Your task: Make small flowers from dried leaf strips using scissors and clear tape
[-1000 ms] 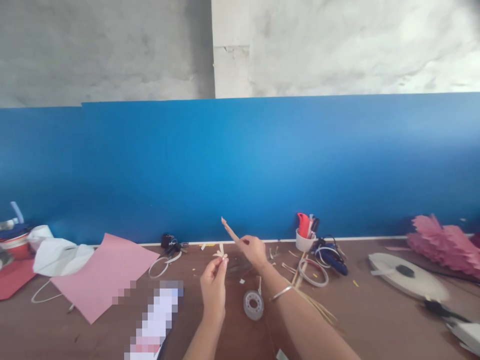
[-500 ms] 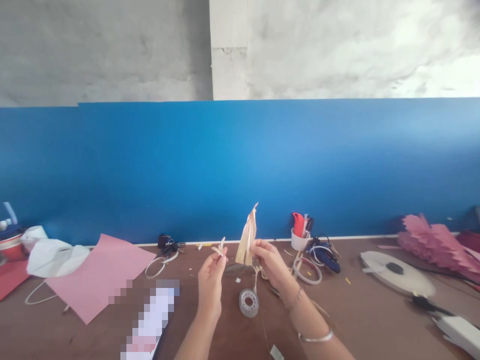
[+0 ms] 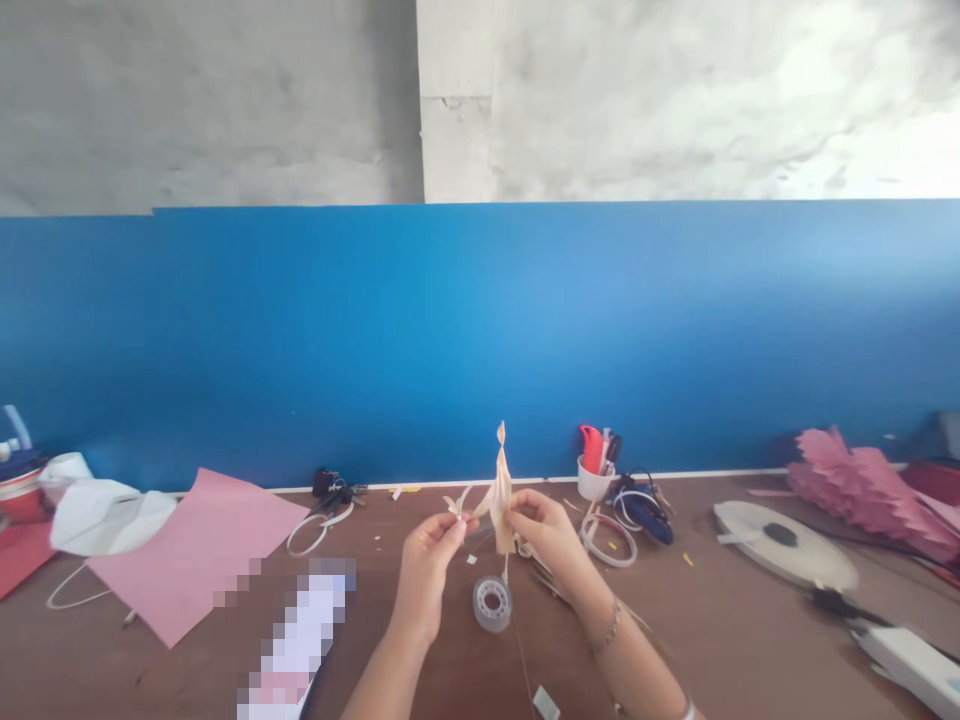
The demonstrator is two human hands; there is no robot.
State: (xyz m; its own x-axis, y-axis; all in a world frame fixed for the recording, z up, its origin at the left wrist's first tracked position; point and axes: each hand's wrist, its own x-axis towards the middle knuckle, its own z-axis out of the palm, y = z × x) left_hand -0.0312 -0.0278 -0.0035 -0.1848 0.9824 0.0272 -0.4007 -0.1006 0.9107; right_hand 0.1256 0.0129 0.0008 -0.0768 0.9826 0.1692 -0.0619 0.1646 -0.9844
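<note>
My left hand [image 3: 427, 572] pinches a small cream piece with thin petal-like tips [image 3: 454, 507] between thumb and fingers. In my right hand [image 3: 553, 540], thumb and fingers grip a pale, creased piece like a dried husk [image 3: 502, 482]. It stands upright, twisted to a narrow point at the top and flaring below. One flap of it reaches left toward my left fingertips; whether they touch it I cannot tell. Below and between my hands, a roll of clear tape [image 3: 487, 624] lies on the brown table [image 3: 645, 660].
A white cup [image 3: 595, 486] with red-handled tools stands by the blue panel [image 3: 450, 320]. Near it lies a white ring [image 3: 628, 556]. Pink paper [image 3: 195, 550] lies left, a white disc [image 3: 817, 562] and pink pleated paper [image 3: 862, 485] right. Small scraps dot the table.
My hands have come closer together. The husk-like piece has turned more upright and narrow, with a flap now spread left toward the small cream piece.
</note>
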